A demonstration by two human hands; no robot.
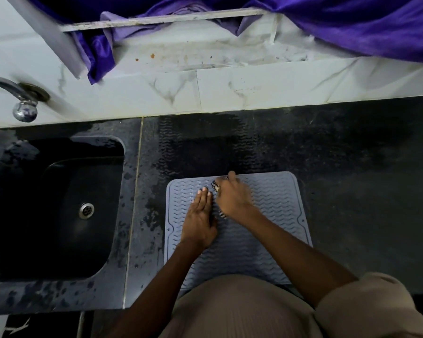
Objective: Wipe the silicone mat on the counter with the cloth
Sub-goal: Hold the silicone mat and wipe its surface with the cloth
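Left hand (200, 215): I rest it flat, fingers straight, pinning the silicone mat (274, 203).
Right hand (232, 198): grip bunched on the cloth (216, 186).
Technique: I judge even strokes along the ridges best.

A single head camera looks steeply down, close above the dark counter (352, 179).

The grey rectangular silicone mat (266, 203) is matt, with raised wavy ribs. The dark stone counter (352, 179) is speckled and shows a wet sheen. The black recessed sink (22, 215) is glossy, with a metal drain. The chrome tap (22, 103) is polished. The purple draped fabric (364, 23) looks satin-like. The small patterned cloth (216, 186), mostly hidden, appears woven.
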